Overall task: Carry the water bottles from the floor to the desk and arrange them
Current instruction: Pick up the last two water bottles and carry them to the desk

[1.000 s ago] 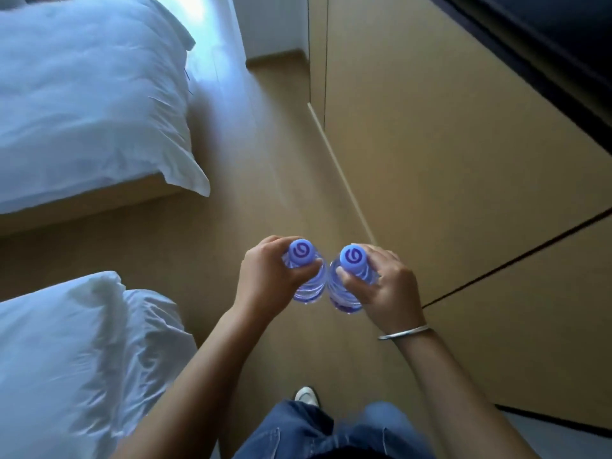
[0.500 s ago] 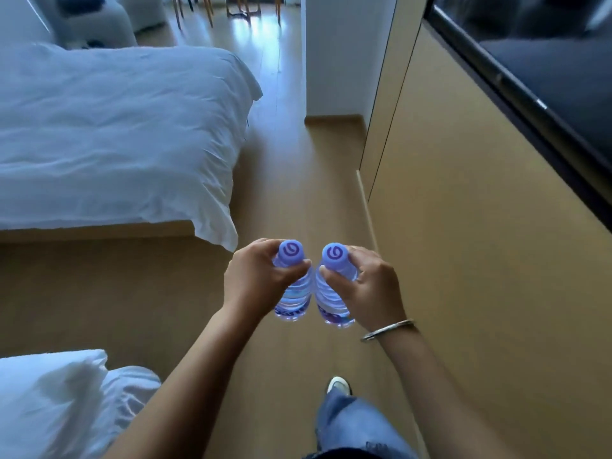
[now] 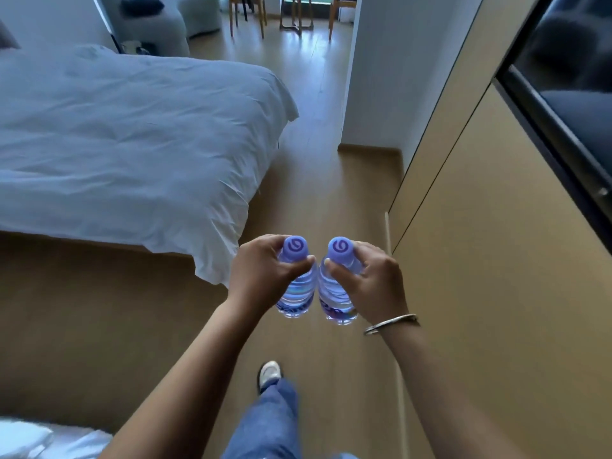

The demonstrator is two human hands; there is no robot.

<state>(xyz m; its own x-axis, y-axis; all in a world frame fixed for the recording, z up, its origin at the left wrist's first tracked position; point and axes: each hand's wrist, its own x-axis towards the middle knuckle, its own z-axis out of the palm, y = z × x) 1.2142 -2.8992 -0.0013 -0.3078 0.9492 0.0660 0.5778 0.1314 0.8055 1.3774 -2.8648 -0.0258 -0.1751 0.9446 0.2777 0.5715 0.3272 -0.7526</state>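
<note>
Left bottle [image 3: 295, 286]: we hold it upright in the air above the floor [image 3: 139, 326], cap [image 3: 294, 247] up, long side pointing down at 6 o'clock.
Right bottle [image 3: 336, 294]: it hangs just beside the left one at its 3 o'clock; we cannot tell if they touch.
Left hand [image 3: 261, 276]: our grip is curled round the neck, under the cap.
Right hand [image 3: 371, 283]: same grip on the other neck. A bracelet [image 3: 390, 324] sits on this wrist.
Which way: each bottle hangs down from its own hand, so both hands are equally near.
Around us: bed [image 3: 132, 134] at 10 o'clock, wood wall [image 3: 496, 260] at 3 o'clock, chairs [image 3: 291, 11] far off at 12 o'clock.
Tabletop: we do not see it yet. We think we must walk on toward 12 o'clock.
</note>
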